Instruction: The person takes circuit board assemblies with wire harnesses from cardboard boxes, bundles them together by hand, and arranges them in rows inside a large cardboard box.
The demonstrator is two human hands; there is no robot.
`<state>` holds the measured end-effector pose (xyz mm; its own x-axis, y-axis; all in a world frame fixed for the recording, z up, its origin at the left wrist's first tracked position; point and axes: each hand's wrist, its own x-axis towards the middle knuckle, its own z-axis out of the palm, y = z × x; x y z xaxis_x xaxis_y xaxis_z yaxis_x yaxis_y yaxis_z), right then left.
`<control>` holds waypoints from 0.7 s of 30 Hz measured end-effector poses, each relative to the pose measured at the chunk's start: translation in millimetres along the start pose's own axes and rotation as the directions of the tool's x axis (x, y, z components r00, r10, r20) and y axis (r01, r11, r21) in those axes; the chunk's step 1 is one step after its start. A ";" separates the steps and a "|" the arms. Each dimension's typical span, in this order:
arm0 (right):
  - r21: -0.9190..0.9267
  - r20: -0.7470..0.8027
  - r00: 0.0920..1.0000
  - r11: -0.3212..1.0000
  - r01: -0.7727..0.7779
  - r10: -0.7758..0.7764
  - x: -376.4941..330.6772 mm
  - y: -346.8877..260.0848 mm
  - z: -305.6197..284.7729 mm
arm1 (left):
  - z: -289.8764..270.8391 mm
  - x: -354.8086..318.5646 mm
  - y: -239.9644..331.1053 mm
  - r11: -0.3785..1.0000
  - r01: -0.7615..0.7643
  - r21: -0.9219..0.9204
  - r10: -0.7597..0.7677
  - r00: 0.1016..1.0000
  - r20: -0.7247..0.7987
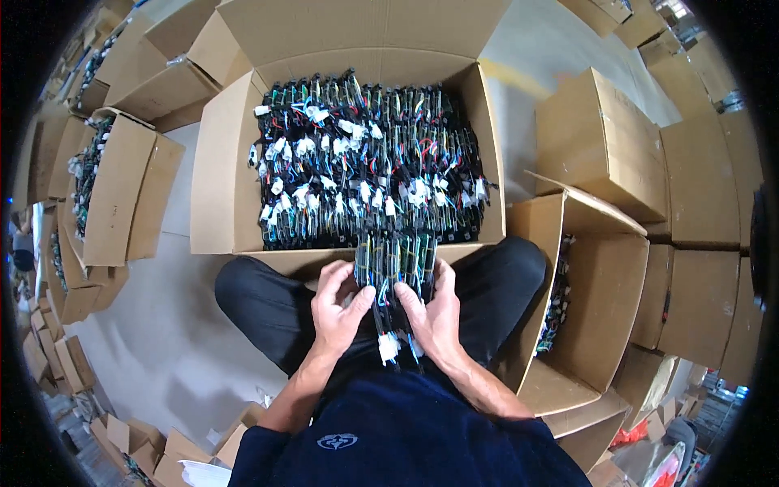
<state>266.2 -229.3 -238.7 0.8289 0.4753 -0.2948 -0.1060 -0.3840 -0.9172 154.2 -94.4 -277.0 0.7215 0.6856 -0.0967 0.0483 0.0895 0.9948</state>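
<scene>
Between my hands is a bundle of thin circuit boards [395, 258] standing side by side, with wires and white connectors [389, 347] hanging from its near end. My left hand [337, 308] is closed on the bundle's left side, thumb on top. My right hand [432, 312] grips the right side the same way. Just beyond, a large open cardboard box [219, 199] holds dense rows of similar wired boards [365, 170]. The bundle's far end is at the box's near edge; whether it touches is unclear.
My bent legs [264, 304] flank the bundle. To the right stands an open carton [596, 300] with more wired parts inside, beside stacked closed boxes [702, 308]. Further open cartons [122, 191] stand at the left on the grey floor [166, 325].
</scene>
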 end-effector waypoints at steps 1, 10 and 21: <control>0.005 0.015 1.000 1.000 0.011 -0.011 -2.4 -8.7 -2.5 | 0.5 -2.6 1.1 0.996 0.033 -0.084 -0.033 0.999 0.000; -0.155 -0.125 0.901 0.905 0.397 -0.416 101.7 -75.9 -26.9 | 44.4 112.4 70.7 0.989 -0.099 -0.112 0.092 0.994 -0.060; -0.203 0.011 0.950 0.929 0.308 -0.313 353.5 -55.7 17.4 | 70.2 345.7 -5.2 0.999 0.045 -0.020 -0.049 0.956 -0.290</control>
<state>555.6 -26.1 -296.4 0.8146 0.5800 0.0039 0.2683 -0.3708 -0.8891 451.8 91.5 -313.5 0.4871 0.8604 -0.1499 0.0663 0.1347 0.9887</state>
